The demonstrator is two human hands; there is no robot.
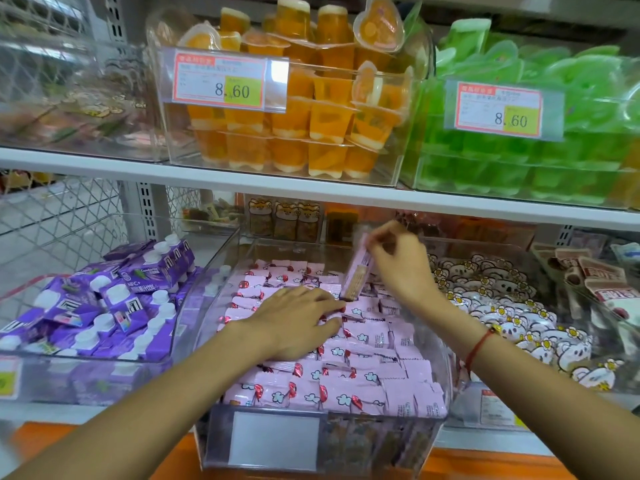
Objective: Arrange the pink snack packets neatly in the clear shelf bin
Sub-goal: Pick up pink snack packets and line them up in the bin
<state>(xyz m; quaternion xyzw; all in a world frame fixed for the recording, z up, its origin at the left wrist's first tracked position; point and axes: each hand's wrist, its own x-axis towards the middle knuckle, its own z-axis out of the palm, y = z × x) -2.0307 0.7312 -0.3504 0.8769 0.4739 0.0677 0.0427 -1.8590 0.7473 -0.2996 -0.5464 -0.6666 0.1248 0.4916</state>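
A person's right hand, at centre frame, is pinching the top of one pink snack packet, holding it nearly upright with its lower end just above the packed rows of pink packets in the clear shelf bin. The left hand is pressing flat, fingers straight, on the packets just left of that spot. Open room appears to lie toward the bin's far end, beneath the white shelf edge.

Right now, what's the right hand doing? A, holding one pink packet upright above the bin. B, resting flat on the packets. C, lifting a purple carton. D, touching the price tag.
A: the right hand pinches a pink packet on end over the clear bin.
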